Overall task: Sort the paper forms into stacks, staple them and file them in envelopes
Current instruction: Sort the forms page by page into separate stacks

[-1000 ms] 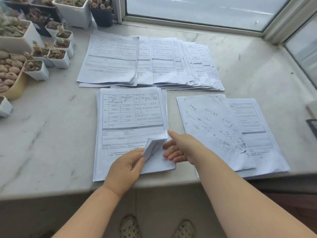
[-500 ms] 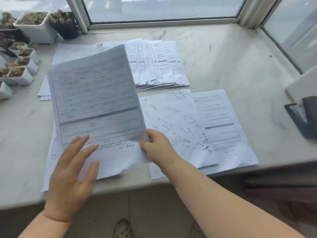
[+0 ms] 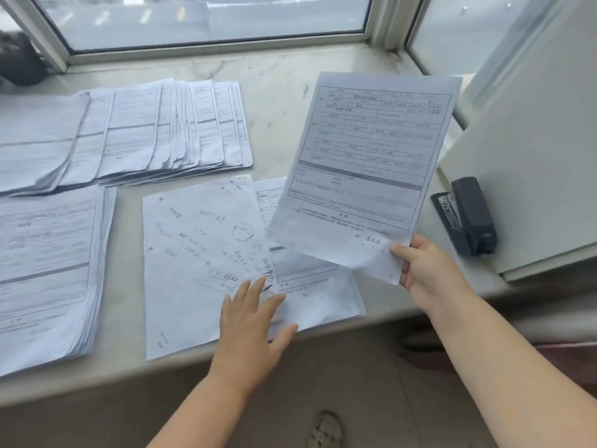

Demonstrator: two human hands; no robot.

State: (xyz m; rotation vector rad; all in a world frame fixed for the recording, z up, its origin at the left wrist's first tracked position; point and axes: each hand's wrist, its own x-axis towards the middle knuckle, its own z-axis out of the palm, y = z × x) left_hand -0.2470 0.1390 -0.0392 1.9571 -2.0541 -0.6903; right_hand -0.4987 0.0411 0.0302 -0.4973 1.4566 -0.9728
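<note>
Right hand (image 3: 426,270): I see it pinching one printed form (image 3: 365,163) by its lower right corner, held above the sill, apparently so I can read which stack it belongs to.
Left hand (image 3: 250,328): fingers straight, resting on the handwritten sheet (image 3: 200,260), probably to steady it.
Sorted paper: I count three groups on the sill, namely a fanned spread (image 3: 155,130), a thick stack (image 3: 48,270), and the small pile (image 3: 310,286) under the handwritten sheet.
Stapler (image 3: 468,218): one, at right, unused.
</note>
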